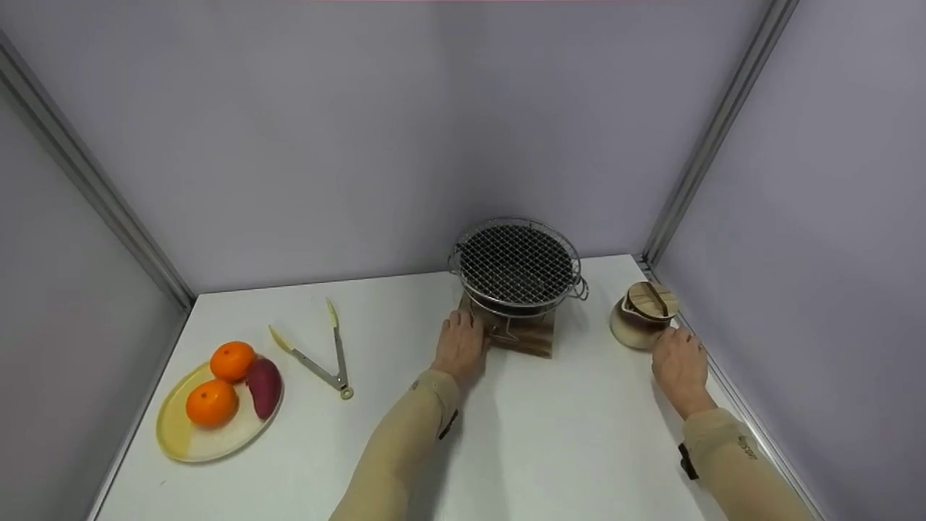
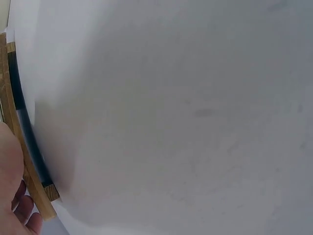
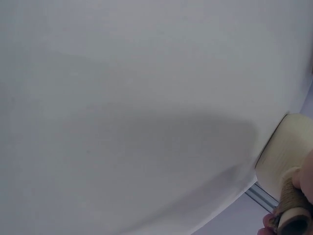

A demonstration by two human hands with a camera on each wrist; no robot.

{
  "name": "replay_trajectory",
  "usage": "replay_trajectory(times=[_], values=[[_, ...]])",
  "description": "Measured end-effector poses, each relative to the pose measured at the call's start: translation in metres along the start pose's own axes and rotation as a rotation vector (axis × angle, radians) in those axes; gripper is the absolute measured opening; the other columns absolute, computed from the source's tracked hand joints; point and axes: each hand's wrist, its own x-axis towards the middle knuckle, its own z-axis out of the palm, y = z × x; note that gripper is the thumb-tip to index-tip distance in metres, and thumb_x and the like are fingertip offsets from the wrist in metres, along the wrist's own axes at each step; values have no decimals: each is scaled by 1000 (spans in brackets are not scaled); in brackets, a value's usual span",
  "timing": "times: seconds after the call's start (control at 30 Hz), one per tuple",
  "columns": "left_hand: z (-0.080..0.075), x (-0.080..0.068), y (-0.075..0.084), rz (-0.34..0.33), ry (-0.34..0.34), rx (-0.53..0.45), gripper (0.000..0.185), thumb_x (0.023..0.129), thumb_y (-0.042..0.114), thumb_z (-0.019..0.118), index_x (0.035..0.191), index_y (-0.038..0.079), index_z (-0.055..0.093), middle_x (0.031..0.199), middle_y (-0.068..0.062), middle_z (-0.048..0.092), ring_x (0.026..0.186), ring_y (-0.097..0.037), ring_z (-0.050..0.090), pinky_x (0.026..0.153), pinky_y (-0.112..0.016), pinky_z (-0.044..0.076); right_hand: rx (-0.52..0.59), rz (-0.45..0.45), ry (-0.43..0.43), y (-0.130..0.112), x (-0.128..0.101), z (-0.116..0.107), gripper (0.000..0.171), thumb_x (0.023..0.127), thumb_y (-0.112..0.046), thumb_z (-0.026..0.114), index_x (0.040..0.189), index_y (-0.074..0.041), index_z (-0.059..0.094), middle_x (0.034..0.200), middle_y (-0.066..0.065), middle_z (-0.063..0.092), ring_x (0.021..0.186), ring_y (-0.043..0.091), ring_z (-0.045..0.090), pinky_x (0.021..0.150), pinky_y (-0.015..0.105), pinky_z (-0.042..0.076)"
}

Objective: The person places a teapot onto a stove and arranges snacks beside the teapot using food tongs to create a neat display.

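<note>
Wooden board [image 1: 532,336] under the mesh grill [image 1: 516,264], mid-table, looks stiff and top-heavy, so you keep your left hand [image 1: 460,346], fingers curled on its left edge, low; your right hand [image 1: 678,365] pinches the rope-wrapped handle [image 3: 292,211] of the fragile pot [image 1: 639,317] at right.

The head view is evenly and softly lit from above, and only faint shadows are cast beneath the forearms. Straight edges are bowed toward the frame's corners. Both wrist views are filled with white surface, crossed by broad grey shadows, with close objects blurred at the edges.
</note>
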Motion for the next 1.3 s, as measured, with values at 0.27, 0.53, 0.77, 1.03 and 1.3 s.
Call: replay_trajectory(times=[0.27,0.53,0.77,1.03,1.3], values=[[-3,0,4,-21,8,-25,41,117,39,58,142,7,61,140,-16,61,132,-32,57,116,-47,52,11,-14,52,2,0,1,32,113,-5,43,109,23,57,106,42,61,101,62,66,85,71,60],[-7,-3,7,-35,-18,7,48,118,40,56,151,6,57,148,-19,60,137,-34,56,119,-49,51,40,-13,62,4,-1,4,30,111,-3,46,107,24,57,104,42,60,98,63,65,83,72,59],[-7,0,6,-28,-65,38,48,118,40,54,150,6,59,143,-16,62,135,-32,56,116,-47,53,68,9,59,6,0,6,29,109,-3,48,109,25,58,105,43,61,100,65,64,85,73,58],[-4,2,5,-30,-54,59,45,117,39,56,148,6,62,139,-14,63,131,-30,57,112,-45,54,68,7,50,5,3,4,33,111,-5,47,114,27,57,110,46,60,102,67,64,89,75,57],[-8,2,5,-28,-91,107,44,115,32,58,152,6,59,144,-15,62,133,-30,56,113,-45,53,95,14,15,0,7,1,37,112,-10,51,115,26,58,110,46,61,105,66,63,91,75,56]])
